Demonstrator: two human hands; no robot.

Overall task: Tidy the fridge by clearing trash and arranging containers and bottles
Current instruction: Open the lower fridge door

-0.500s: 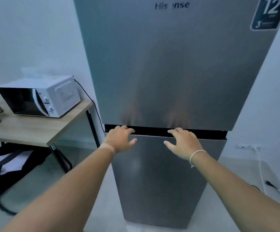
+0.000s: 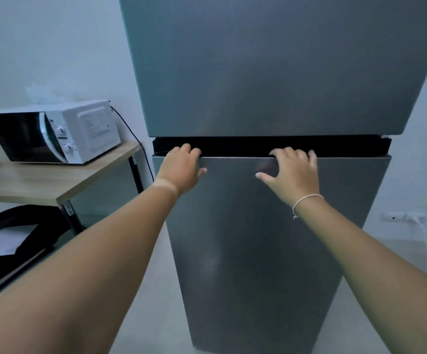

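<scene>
A tall grey two-door fridge fills the view, both doors closed. Its upper door [image 2: 271, 67] ends at a dark gap. The lower door [image 2: 266, 238] begins just under that gap. My left hand [image 2: 181, 168] rests on the top edge of the lower door at its left, fingers curled into the gap. My right hand [image 2: 292, 172] grips the same edge further right, fingers hooked over it, thumb spread on the door face. Nothing inside the fridge is visible.
A white microwave [image 2: 54, 131] stands on a wooden table [image 2: 54, 182] to the left, its black cable hanging beside the fridge. A black bag [image 2: 15, 238] lies under the table. A wall socket [image 2: 401, 217] with a white cord is low on the right.
The view has moved closer and tilted down, so the fridge's logo is out of frame. Both hands have curled their fingers further into the gap above the lower door.
</scene>
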